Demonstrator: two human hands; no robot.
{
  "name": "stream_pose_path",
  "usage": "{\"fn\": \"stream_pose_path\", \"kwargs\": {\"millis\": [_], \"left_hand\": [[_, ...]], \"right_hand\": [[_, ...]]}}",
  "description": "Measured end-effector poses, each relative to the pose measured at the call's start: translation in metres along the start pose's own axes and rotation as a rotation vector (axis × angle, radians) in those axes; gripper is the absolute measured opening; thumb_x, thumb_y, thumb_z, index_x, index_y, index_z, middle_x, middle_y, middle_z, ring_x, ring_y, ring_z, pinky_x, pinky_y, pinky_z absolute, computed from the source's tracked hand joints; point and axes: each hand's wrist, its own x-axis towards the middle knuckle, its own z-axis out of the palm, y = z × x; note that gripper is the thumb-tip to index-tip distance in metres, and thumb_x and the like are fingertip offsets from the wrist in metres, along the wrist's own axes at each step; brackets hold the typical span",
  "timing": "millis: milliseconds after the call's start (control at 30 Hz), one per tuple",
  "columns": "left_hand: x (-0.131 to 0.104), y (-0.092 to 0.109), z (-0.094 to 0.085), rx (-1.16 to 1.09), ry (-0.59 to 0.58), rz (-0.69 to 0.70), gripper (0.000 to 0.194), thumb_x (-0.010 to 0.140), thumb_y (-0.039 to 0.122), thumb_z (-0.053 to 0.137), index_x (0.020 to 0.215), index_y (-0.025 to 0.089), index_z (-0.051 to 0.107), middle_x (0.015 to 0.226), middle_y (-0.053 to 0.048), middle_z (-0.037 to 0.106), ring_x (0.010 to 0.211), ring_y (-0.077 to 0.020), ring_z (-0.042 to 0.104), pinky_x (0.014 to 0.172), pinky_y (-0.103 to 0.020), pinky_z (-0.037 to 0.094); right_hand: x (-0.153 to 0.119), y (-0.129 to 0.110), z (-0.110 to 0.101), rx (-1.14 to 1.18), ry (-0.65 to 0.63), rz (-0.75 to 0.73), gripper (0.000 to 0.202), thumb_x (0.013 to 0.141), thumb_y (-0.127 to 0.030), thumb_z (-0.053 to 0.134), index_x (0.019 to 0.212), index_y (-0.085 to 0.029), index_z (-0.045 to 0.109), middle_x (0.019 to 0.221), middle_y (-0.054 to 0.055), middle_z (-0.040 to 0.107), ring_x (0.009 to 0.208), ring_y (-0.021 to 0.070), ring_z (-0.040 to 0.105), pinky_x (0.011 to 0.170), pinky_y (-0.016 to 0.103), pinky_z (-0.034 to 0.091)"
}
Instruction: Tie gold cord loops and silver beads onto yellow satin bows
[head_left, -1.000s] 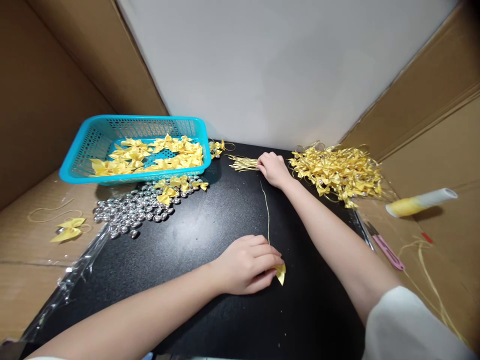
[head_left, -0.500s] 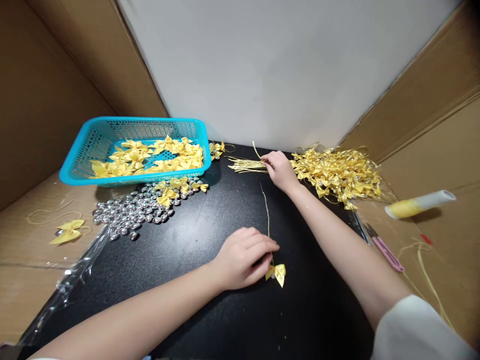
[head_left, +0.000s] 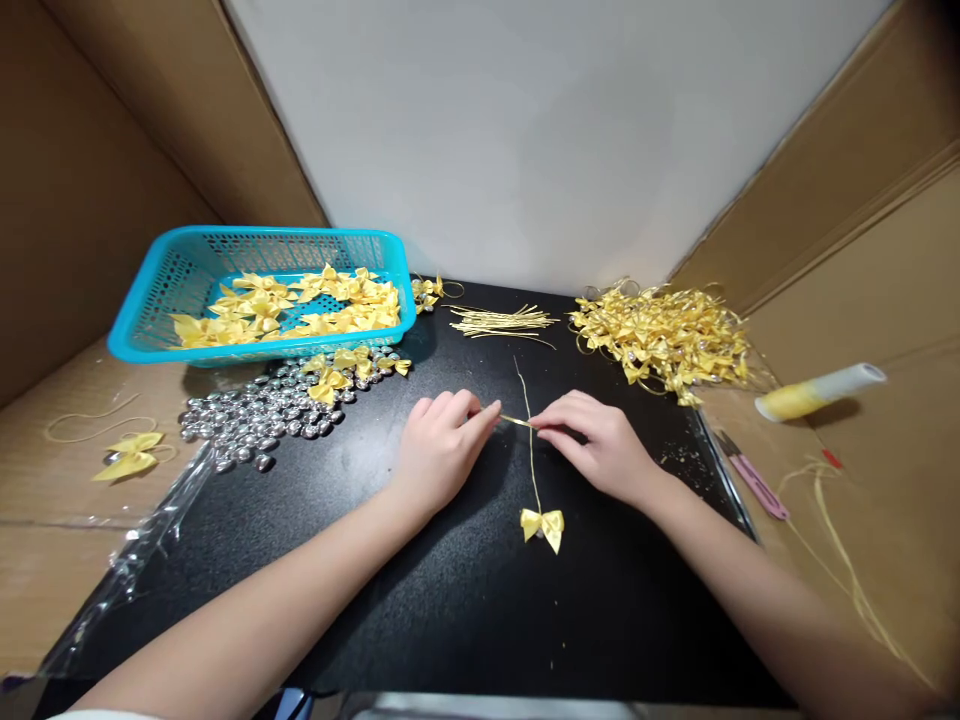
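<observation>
A short yellow cord (head_left: pixel 515 420) is stretched between my two hands above the black table. My left hand (head_left: pixel 444 445) pinches its left end, and my right hand (head_left: pixel 596 440) pinches the right end between thumb and fingertips. Beneath it, a thin string (head_left: pixel 533 465) runs down to a yellow bow (head_left: pixel 543 528) with a small silver bead, lying on the table. Behind my hands lies a bundle of yellow cords (head_left: pixel 502 320). A pile of yellow bows with loops (head_left: pixel 664 335) sits at the back right.
At the left stands a blue basket (head_left: pixel 262 353) holding yellow bows, with silver beads (head_left: pixel 262 415) before it. A pink-handled cutter (head_left: pixel 757 485) and a white-and-yellow tube (head_left: pixel 821 390) lie on cardboard at the right. One bow (head_left: pixel 131 457) lies at the far left.
My right hand has come back from the cord bundle with a cord. My left hand has left the bow's string, moved up and left, and taken the cord's other end.
</observation>
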Motion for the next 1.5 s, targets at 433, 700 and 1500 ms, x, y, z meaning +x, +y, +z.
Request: {"fn": "stream_pose_path", "kwargs": {"millis": [433, 700, 1500], "left_hand": [[-0.001, 0.017, -0.006, -0.478, -0.136, -0.22, 0.016, 0.089, 0.025, 0.058, 0.081, 0.016, 0.069, 0.067, -0.001, 0.064, 0.059, -0.0114, 0.056, 0.057, -0.023, 0.042], [0.0, 0.02, -0.009, -0.424, -0.084, -0.184, 0.017, 0.087, 0.024, 0.057, 0.075, 0.016, 0.067, 0.059, 0.001, 0.063, 0.051, -0.0089, 0.055, 0.052, -0.02, 0.042], [0.001, 0.035, -0.001, -1.273, -0.215, -1.028, 0.016, 0.073, 0.026, 0.069, 0.074, 0.014, 0.058, 0.067, -0.002, 0.071, 0.049, -0.0085, 0.06, 0.05, -0.019, 0.049]], "right_hand": [[-0.027, -0.014, 0.012, 0.047, 0.101, 0.295, 0.011, 0.085, -0.015, 0.064, 0.09, -0.022, 0.071, 0.081, 0.004, 0.07, 0.073, 0.0173, 0.064, 0.062, 0.029, 0.051], [-0.026, -0.024, 0.018, -0.108, 0.106, 0.2, 0.019, 0.089, -0.011, 0.055, 0.093, -0.022, 0.069, 0.086, 0.006, 0.067, 0.079, 0.0197, 0.066, 0.072, 0.033, 0.055], [-0.027, -0.03, 0.049, 0.903, 0.402, 0.871, 0.029, 0.061, -0.039, 0.083, 0.07, -0.017, 0.066, 0.061, 0.0, 0.069, 0.057, 0.0153, 0.069, 0.055, 0.025, 0.055]]}}
